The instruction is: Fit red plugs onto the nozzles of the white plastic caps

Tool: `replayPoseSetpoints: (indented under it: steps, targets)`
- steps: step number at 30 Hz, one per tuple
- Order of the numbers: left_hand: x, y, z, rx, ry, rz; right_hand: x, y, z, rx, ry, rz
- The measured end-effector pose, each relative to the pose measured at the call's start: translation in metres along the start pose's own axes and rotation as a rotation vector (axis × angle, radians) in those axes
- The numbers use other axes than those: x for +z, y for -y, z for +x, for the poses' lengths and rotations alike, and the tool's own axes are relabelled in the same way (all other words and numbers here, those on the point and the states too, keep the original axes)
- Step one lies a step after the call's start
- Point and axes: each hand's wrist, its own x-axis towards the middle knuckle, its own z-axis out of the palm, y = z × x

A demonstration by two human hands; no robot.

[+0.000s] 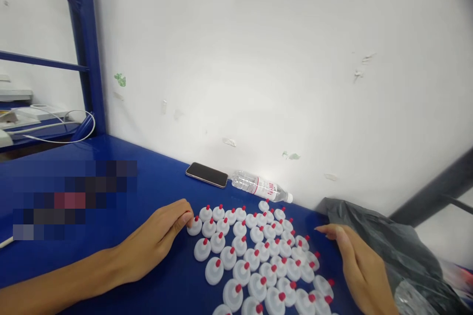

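A crowd of round, translucent white caps with red tips (240,246) spreads over the blue table, their tips pointing up. My left hand (158,241) rests at the left side of the group, fingers curled under. Its fingertips are beside the leftmost cap (194,228) and appear to touch its edge; whether anything is inside the fingers is hidden. On the right side of the group, my right hand (360,261) is open, fingers stretched toward the caps, with nothing seen in it. The nearest caps are cut off by the bottom of the view.
Against the white wall lie a dark-screened phone (207,175) and a clear plastic bottle (260,187) on its side. Dark plastic bagging (388,241) is at the right. A blue metal frame (86,49) rises at left, near shelf items with a white cable (79,140).
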Motion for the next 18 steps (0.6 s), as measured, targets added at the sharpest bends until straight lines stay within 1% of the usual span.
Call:
replayPoseSetpoints:
  steps: [4, 6, 9, 12, 15, 18]
  targets:
    - [0.001, 0.002, 0.001, 0.013, 0.035, 0.001, 0.002, 0.002, -0.001, -0.012, 0.011, 0.017]
    - [0.001, 0.003, 0.002, 0.010, 0.031, 0.008, 0.002, 0.008, -0.002, -0.003, 0.003, 0.036]
    - [-0.001, 0.005, 0.003, -0.016, 0.029, 0.016, 0.001, 0.022, -0.003, 0.057, -0.032, 0.064]
    - [-0.003, 0.006, 0.004, -0.054, 0.067, 0.009, -0.002, 0.030, -0.002, 0.088, -0.053, 0.077]
    - [-0.003, 0.006, 0.004, -0.077, 0.097, 0.012, -0.004, 0.029, -0.001, 0.048, -0.045, 0.058]
    - [-0.004, 0.005, 0.003, -0.084, 0.082, 0.046, -0.005, 0.026, 0.000, 0.003, -0.030, 0.054]
